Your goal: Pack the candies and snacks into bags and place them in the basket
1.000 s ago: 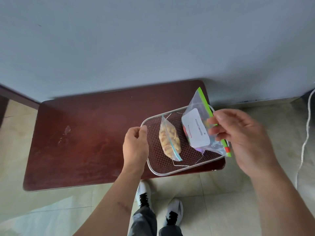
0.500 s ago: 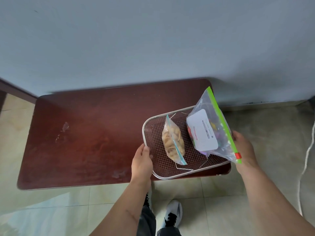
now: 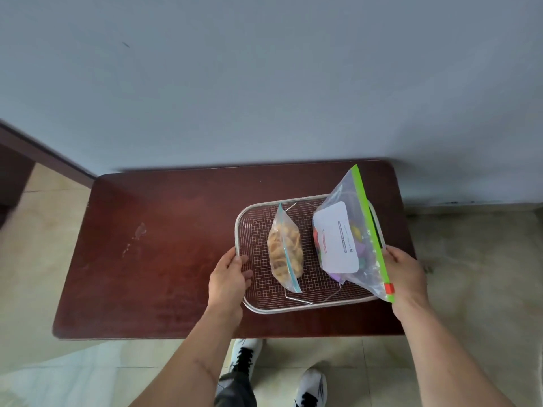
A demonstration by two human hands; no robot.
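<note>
A wire mesh basket (image 3: 293, 310) sits on the right part of a dark red table (image 3: 161, 245). Inside it on the left lies a small clear bag of yellow-brown snacks (image 3: 286, 251) with a blue zip. On the right, a bigger clear bag of coloured candies (image 3: 340, 239) with a white label and a green zip leans up over the basket's right rim. My left hand (image 3: 229, 277) grips the left rim. My right hand (image 3: 407, 277) is at the right rim, touching the green zip edge; its fingers are hidden behind the bag.
The table stands against a pale blue-grey wall (image 3: 264, 83). Its front edge runs just below the basket. My shoes (image 3: 311, 389) are on the tiled floor under that edge. A dark wooden frame (image 3: 35, 154) is at the far left.
My right hand let go of the candy bag's upper part and dropped to the basket's right side. The basket, which overhung the table's front edge, now rests fully on the table.
</note>
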